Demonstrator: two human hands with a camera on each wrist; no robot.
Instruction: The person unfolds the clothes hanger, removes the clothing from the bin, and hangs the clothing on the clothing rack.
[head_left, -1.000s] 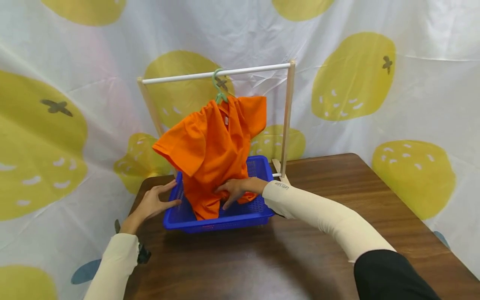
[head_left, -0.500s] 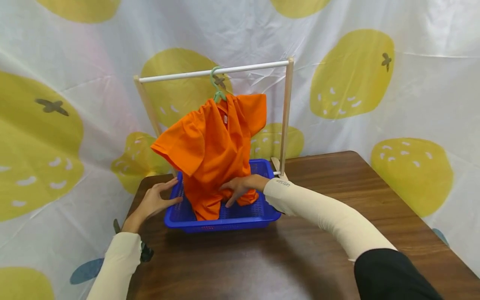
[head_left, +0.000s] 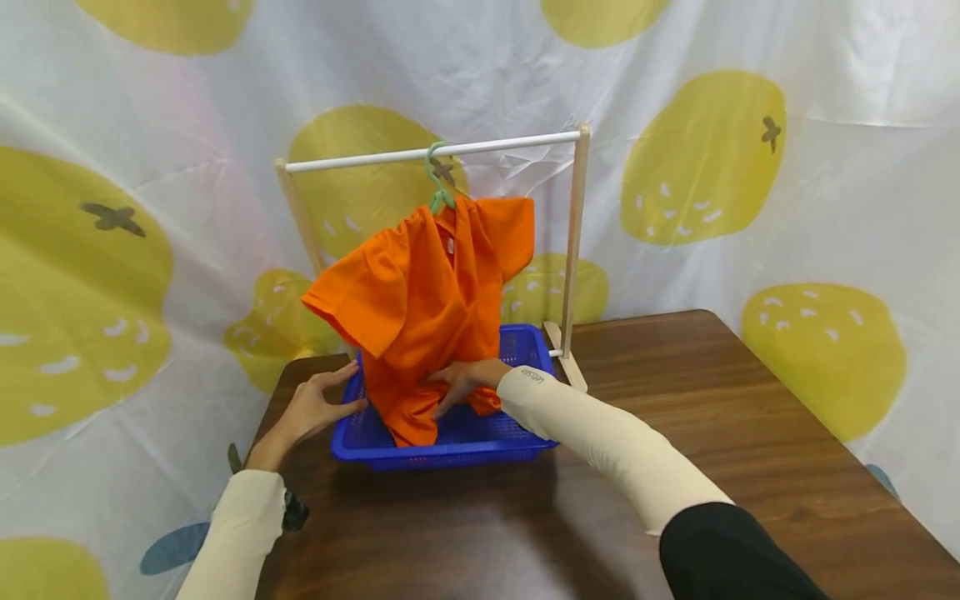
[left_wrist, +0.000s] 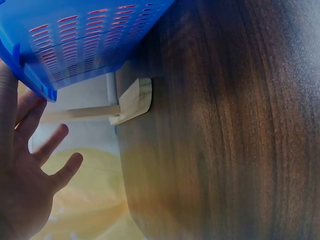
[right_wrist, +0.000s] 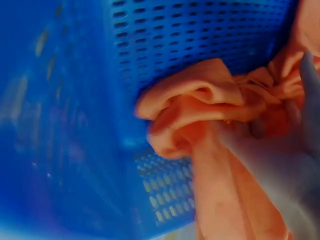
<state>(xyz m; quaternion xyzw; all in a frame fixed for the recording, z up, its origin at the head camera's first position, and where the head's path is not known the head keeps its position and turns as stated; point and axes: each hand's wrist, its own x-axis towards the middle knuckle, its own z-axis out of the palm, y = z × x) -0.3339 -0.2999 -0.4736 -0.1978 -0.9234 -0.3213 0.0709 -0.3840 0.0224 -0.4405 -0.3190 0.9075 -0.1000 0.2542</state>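
An orange short-sleeved shirt (head_left: 420,292) hangs on a green hanger (head_left: 441,198) from the white rail. Its lower part bunches inside a blue perforated plastic basket (head_left: 457,454). My right hand (head_left: 467,381) grips the shirt's lower front; the right wrist view shows folded cloth (right_wrist: 195,107) between its thumb and fingers, some of them hidden in the fabric. At the basket's left side, my left hand (head_left: 315,408) touches the rim with thumb and fingers spread apart. In the left wrist view two of its fingers stand free, beside the basket wall (left_wrist: 85,40).
A small garment rack (head_left: 574,242) with wooden posts and a white rail (head_left: 510,146) stands behind the basket, its foot (head_left: 573,371) to the right. All this is on a brown wooden table (head_left: 675,400). A white curtain (head_left: 525,67) with yellow fruit prints hangs behind.
My right hand and forearm have shifted a little left across the shirt front. The basket's right side has moved slightly. My left hand stays at the rim.
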